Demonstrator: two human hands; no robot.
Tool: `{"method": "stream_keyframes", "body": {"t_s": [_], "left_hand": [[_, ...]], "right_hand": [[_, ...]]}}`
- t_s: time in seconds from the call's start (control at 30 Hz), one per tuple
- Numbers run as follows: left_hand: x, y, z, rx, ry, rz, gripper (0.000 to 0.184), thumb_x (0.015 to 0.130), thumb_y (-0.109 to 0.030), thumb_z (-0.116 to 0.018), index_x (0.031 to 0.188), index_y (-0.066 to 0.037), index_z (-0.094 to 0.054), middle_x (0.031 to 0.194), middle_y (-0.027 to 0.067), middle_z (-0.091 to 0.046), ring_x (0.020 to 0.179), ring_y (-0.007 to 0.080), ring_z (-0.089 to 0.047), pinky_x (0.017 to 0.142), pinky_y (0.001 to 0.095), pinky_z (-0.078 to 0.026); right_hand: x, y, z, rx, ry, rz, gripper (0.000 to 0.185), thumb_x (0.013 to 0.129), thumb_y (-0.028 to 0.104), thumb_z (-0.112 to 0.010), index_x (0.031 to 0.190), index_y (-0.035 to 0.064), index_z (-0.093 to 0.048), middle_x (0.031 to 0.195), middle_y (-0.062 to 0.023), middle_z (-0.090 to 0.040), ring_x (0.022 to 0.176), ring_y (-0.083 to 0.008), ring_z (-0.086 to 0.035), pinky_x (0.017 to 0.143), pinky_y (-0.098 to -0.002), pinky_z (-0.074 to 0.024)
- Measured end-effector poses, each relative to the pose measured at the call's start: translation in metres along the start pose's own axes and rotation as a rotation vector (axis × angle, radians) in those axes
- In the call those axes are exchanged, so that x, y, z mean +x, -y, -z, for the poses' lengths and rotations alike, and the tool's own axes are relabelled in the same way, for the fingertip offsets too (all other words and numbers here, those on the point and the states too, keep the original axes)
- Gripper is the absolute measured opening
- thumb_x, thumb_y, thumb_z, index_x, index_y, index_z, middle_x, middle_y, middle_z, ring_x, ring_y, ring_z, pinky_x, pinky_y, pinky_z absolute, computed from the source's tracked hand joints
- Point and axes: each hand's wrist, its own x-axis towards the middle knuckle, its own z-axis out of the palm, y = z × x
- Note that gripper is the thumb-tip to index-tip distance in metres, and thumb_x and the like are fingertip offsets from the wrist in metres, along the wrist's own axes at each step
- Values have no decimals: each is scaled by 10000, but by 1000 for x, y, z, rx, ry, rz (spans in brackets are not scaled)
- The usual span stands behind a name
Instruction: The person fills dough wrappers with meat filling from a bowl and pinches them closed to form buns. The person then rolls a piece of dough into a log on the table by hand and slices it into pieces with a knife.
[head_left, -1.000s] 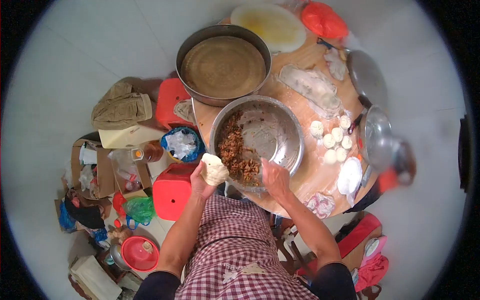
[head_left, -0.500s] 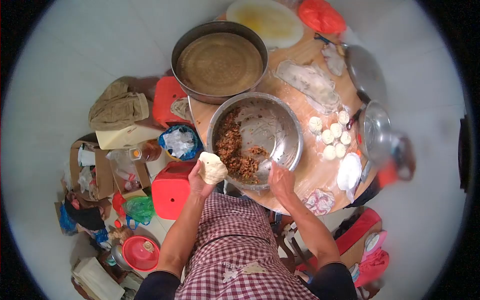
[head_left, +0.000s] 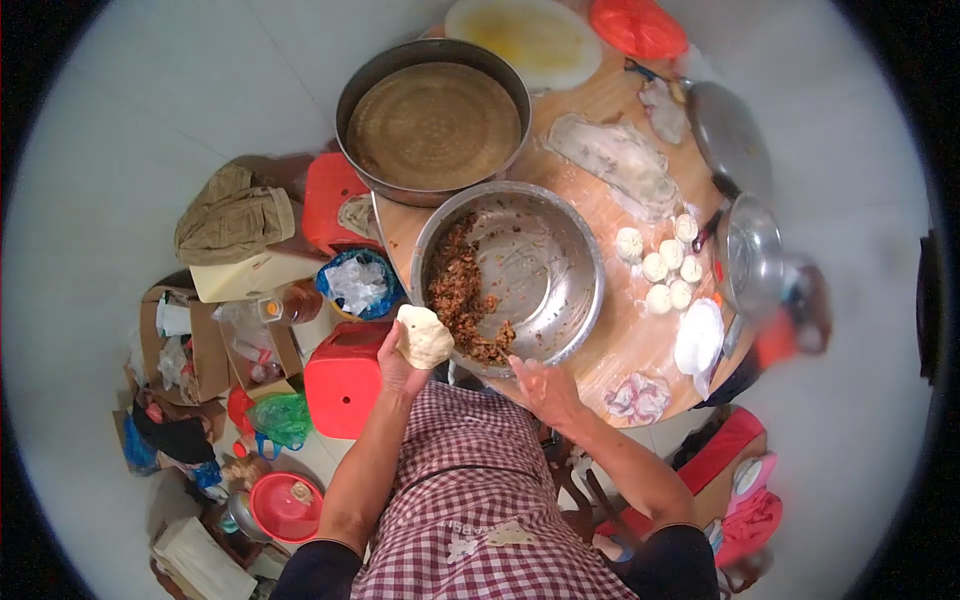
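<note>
The left hand (head_left: 400, 372) grips a pale flat dough round (head_left: 424, 338) near a wide silver metal bowl (head_left: 545, 270) of brown minced filling (head_left: 458, 290); the right hand (head_left: 547, 388) (its grip I cannot tell) is at the bowl's near rim.

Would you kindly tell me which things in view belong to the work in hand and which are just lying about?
Likely in use:
flat dough, in the left hand
filling
steel bowl
small dough pieces

Seemingly just lying about:
green bag
red basin
brown cloth
</note>
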Motion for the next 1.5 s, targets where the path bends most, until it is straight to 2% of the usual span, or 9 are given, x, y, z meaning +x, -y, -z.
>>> {"method": "stream_keyframes", "body": {"t_s": [0.2,0.27,0.4,0.6,0.93,1.03,1.23,1.3,1.5], "left_hand": [[-2,-1,-3,7,6,2,412,983,-391,-591,1270,-95,-613,1214,106,-691,1118,324,-662,989,525,-517],[-1,-1,-2,14,11,5,413,984,-392,-589,1271,-95,-612,1217,107,-690,1122,325,-660,993,527,-514],[0,-2,-1,20,-26,9,421,986,-398,-584,1277,-94,-606,1221,111,-685,1123,330,-659,993,531,-513],[1,-2,0,19,-27,10,426,984,-399,-588,1280,-93,-602,1217,109,-685,1120,334,-659,995,529,-513],[1,-3,-3,44,9,-14,417,979,-343,-594,1319,-101,-569,1251,104,-667,1140,325,-649,1004,529,-512],[1,-3,-8,53,-14,-18,423,988,-309,-580,1355,-103,-535,1281,108,-652,1165,332,-639,1021,530,-504],[3,-3,-5,-11,38,-13,414,1027,-279,-519,1397,-94,-497,1338,127,-620,1209,351,-616,1039,533,-496],[0,-5,-9,27,15,-11,434,1040,-308,-506,1413,-88,-480,1361,134,-604,1232,355,-604,1057,537,-484],[-14,-6,-50,256,127,13,591,1028,-427,-525,1476,-61,-402,1459,152,-526,1341,346,-523,1120,523,-438]], "right_hand": [[19,-39,38,7,182,60,331,917,155,-586,1209,26,-675,793,-168,-708,742,-333,-703,641,-417,-558],[23,-52,46,359,230,-168,296,935,158,-590,1149,-12,-707,869,-200,-728,763,-354,-698,707,-399,-560],[26,-79,32,542,15,-222,269,939,198,-557,1077,53,-736,879,-234,-709,764,-399,-687,713,-486,-534],[29,-61,9,-54,-48,-119,239,958,155,-509,1088,40,-673,769,-187,-682,687,-369,-687,632,-478,-551],[9,-23,24,20,129,4,250,973,144,-491,1125,51,-666,757,-166,-671,681,-353,-673,592,-459,-532],[15,-32,34,130,154,-52,280,959,192,-532,1066,5,-710,763,-228,-676,726,-383,-686,633,-463,-548],[11,-53,29,835,118,-310,261,967,152,-591,1093,-15,-749,856,-82,-724,675,-217,-651,665,-360,-521],[12,-51,44,1019,282,-546,246,981,127,-607,1135,-13,-736,789,28,-626,627,-112,-521,582,-297,-448],[1,-34,76,1365,111,-688,299,1000,121,-595,1252,-17,-677,698,81,-447,566,-24,-368,475,-210,-294]]}}
